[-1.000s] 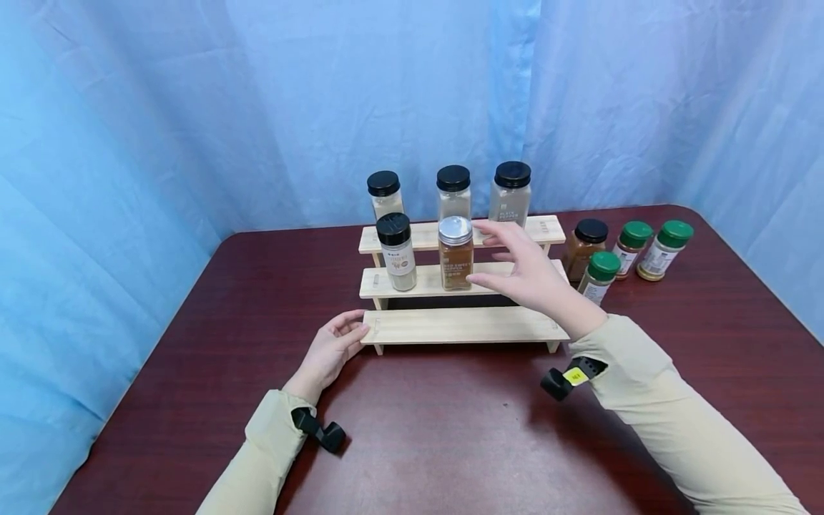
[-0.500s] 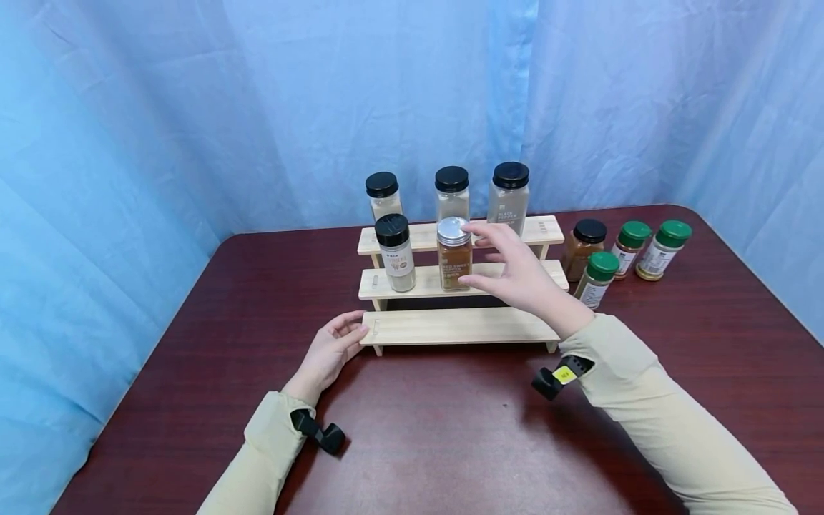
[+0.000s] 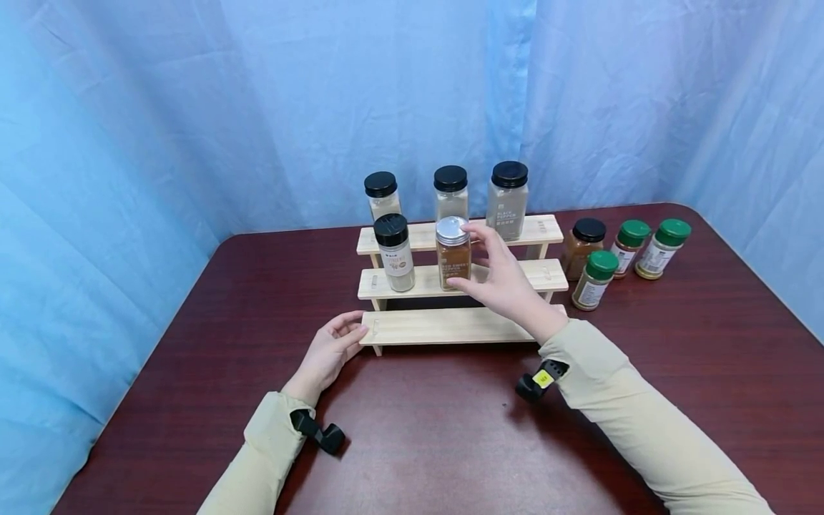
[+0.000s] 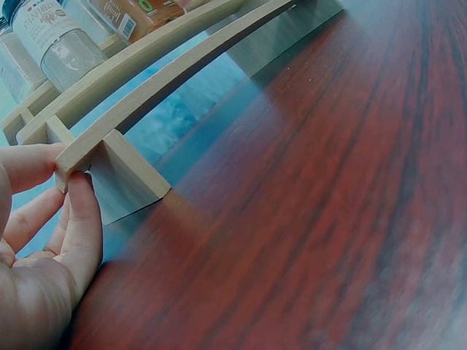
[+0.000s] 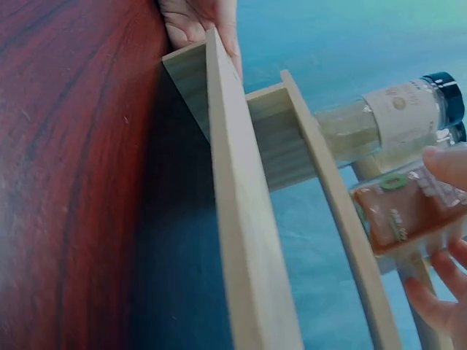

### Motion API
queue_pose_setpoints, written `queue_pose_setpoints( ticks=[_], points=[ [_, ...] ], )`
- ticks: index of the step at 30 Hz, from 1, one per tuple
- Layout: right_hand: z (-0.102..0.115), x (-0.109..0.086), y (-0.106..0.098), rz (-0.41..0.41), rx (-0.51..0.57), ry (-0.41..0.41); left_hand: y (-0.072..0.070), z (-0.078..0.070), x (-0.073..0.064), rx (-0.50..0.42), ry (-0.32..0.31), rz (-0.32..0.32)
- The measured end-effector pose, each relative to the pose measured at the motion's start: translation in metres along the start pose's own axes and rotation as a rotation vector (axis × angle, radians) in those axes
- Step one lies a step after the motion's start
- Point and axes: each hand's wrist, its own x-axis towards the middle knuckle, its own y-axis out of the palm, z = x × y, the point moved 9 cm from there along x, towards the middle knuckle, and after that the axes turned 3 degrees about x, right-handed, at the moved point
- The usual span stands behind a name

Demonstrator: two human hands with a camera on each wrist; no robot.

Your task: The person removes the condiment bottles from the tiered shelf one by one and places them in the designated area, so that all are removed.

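Observation:
At the left end of a three-tier wooden shelf rack (image 3: 450, 325), my left hand (image 3: 327, 352) pinches the corner of the lowest board, thumb beneath and fingers at the side in the left wrist view. My right hand (image 3: 505, 282) holds a square spice jar (image 3: 453, 263) with a silver lid and reddish-brown powder, which stands on the middle tier. The thumb lies across the front, low on the jar, while the other fingers are at its right side and back. Just left of it on the same tier stands a black-capped shaker (image 3: 397, 261) with a white label.
Three black-lidded jars, one a black pepper jar (image 3: 507, 204), stand on the top tier. Right of the rack, on the dark red table (image 3: 425, 436), are a brown jar (image 3: 582, 250) and three green-capped bottles, the nearest bottle (image 3: 592, 282) close to the rack. A blue curtain (image 3: 290, 107) hangs behind.
My right hand has moved left and in onto the silver-lidded jar, its thumb now across the jar's front. The jar stays in place, and my left hand keeps its hold on the rack.

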Motion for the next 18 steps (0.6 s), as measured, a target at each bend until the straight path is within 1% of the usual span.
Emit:
queue_pose_setpoints(
  ticks=[12,18],
  points=[
    [-0.0061,-0.0023,0.0078,-0.158,0.014,-0.01,0.0006,-0.0002,-0.0003,0.006,0.0,0.004],
    [-0.006,-0.0018,0.0094,-0.204,0.019,-0.007,0.0008,-0.0015,-0.0009,0.002,0.003,0.004]
  ],
)
